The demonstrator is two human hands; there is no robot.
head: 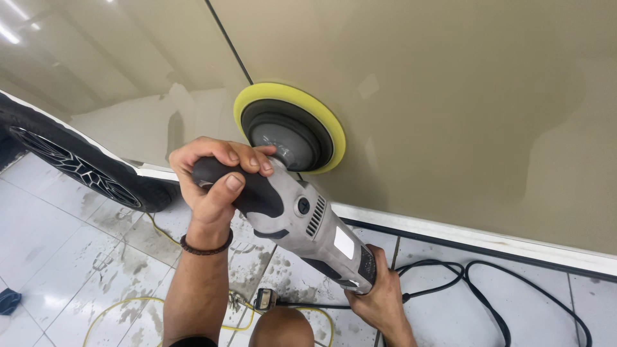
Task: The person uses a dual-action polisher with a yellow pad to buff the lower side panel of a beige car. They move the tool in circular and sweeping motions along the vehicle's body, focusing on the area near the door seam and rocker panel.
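At frame centre, the left hand (215, 177) wraps tight around the polisher's (299, 215) black front handle. The right hand (379, 299), lower down, grips its rear, fingers closed. Its yellow pad (324, 119) presses the beige car door (450, 96).

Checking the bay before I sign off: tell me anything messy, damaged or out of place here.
The white tiled floor is smeared with grey, dirty patches below the beige car panel. A thin yellow cable and a black power cord loop loosely across it, close to the person's knee. The grey polishing machine looks intact.
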